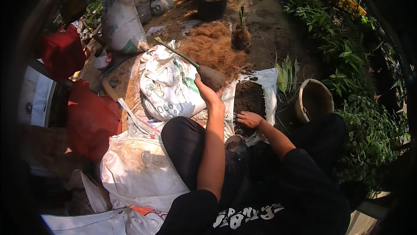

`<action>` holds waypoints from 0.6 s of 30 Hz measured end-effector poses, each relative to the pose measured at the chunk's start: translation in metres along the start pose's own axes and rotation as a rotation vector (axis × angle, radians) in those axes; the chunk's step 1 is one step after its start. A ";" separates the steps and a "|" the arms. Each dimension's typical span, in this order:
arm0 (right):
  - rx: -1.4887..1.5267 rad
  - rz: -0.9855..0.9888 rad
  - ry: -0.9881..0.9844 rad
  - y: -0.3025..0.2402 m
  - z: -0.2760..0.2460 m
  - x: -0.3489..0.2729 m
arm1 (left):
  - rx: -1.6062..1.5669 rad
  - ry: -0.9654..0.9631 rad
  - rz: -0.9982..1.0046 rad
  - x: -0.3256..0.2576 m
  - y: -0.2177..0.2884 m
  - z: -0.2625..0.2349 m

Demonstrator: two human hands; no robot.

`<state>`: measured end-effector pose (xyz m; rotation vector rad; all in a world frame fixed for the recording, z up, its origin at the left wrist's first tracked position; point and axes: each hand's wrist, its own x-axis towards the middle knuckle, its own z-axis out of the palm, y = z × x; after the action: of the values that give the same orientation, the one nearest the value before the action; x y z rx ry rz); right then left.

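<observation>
My left hand [211, 96] is closed around the underside of a brown, soil-coloured root ball [211, 77]. From the ball a long green stem [177, 53] slants up to the left, over a stuffed white sack. My right hand [249, 120] lies with its fingers apart on dark soil [249, 96] in an opened white sack [270, 88], and I see nothing gripped in it. Below that hand, close to my lap, is a small round brownish container [235, 143], partly in shadow.
Beyond my left hand lie brown coir fibres [215, 46] and another stem with a wrapped base [241, 37]. A beige pot [315, 100] stands at right, beside leafy plants [365, 126]. Stuffed white sacks [169, 89] and a red bag [93, 120] crowd the left. A potted plant [212, 4] stands farther back.
</observation>
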<state>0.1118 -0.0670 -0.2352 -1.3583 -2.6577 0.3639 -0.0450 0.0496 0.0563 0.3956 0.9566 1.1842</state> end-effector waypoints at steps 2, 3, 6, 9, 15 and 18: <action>0.011 0.014 -0.109 0.003 -0.017 -0.006 | -0.006 -0.029 0.022 0.002 -0.001 -0.004; 0.003 0.016 -0.144 0.003 -0.025 -0.005 | -0.010 -0.043 0.033 0.004 -0.001 -0.007; 0.019 0.046 -0.097 -0.006 -0.051 -0.005 | -0.009 -0.080 -0.002 0.010 0.000 -0.012; 0.060 0.488 0.083 -0.003 -0.071 -0.004 | 0.000 -0.029 -0.021 0.007 0.001 -0.006; 0.229 0.789 0.342 0.007 -0.079 -0.008 | 0.007 -0.055 -0.009 0.005 -0.004 -0.007; 0.333 0.783 0.327 0.005 -0.062 -0.014 | 0.015 -0.085 -0.028 0.005 -0.005 -0.008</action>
<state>0.1375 -0.0662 -0.1772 -2.0573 -1.6296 0.5641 -0.0477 0.0512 0.0461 0.4399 0.8947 1.1269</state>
